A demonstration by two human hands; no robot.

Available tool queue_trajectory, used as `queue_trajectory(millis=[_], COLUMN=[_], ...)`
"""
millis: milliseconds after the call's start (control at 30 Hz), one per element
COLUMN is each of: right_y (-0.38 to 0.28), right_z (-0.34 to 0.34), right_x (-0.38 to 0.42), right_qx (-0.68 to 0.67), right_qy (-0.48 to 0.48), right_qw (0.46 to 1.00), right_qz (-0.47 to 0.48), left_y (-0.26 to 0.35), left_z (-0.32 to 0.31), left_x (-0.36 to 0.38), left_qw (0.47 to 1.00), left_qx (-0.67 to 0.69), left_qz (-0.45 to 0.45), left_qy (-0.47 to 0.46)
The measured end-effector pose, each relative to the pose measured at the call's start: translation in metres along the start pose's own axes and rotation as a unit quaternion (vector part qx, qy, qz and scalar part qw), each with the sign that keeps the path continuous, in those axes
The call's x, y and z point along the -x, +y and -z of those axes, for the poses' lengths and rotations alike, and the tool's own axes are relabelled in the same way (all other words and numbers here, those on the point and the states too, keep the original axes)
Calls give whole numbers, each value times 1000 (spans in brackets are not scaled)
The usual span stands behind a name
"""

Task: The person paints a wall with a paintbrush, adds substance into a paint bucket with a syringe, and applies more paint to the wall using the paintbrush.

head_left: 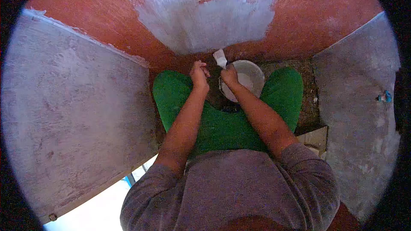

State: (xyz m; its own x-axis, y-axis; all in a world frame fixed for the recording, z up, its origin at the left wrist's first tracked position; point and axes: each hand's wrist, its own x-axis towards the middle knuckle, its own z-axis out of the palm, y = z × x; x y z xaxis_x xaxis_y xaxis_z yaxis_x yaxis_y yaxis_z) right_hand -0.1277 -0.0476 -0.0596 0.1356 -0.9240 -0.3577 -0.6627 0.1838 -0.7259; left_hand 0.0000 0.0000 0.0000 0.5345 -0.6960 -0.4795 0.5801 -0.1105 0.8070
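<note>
My right hand (230,75) is closed round the handle of a paintbrush (220,58), whose whitish bristles point up toward the wall. The handle is mostly hidden in the fist. Just behind and to the right of that hand stands a round bucket (259,73) with pale paint inside. To the left, apart from the brush, my left hand (199,75) is held with its fingers curled in; I see nothing in it. Ahead is a red wall (308,25) with a broad patch of wet-looking white paint (209,25), streaked and uneven at its edges.
A greyish-white wall (77,102) closes in on the left and another pale wall (355,85) on the right, with a small blue tap-like fitting (387,96). My green-clad knees (283,87) flank the bucket. Bright light enters through an opening (107,205) at lower left.
</note>
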Motion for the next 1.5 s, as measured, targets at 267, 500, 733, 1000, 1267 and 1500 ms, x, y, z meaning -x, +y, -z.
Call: queue_trajectory(millis=[267,500,733,1000,1267,1500], right_y=[-21,-90,-135,-57,15,77], right_z=[8,32,41,-27,-85,-123], right_x=[70,86,53,23,-35,-87], right_qx=[50,-217,-317,-352,-454,187], right_qy=[55,182,103,5,-72,-10], right_qw=[993,923,896,930,888,939], right_qz=[90,262,293,105,-15,289], left_y=[8,18,1,15,26,18], left_z=[19,5,13,23,11,18], left_x=[-15,-10,-26,-23,-5,-7], left_qw=[989,990,989,990,988,989], left_qx=[2,-2,84,75,93,77], left_qz=[-15,-37,-72,-25,-18,-45], left_qy=[145,137,100,115,119,115])
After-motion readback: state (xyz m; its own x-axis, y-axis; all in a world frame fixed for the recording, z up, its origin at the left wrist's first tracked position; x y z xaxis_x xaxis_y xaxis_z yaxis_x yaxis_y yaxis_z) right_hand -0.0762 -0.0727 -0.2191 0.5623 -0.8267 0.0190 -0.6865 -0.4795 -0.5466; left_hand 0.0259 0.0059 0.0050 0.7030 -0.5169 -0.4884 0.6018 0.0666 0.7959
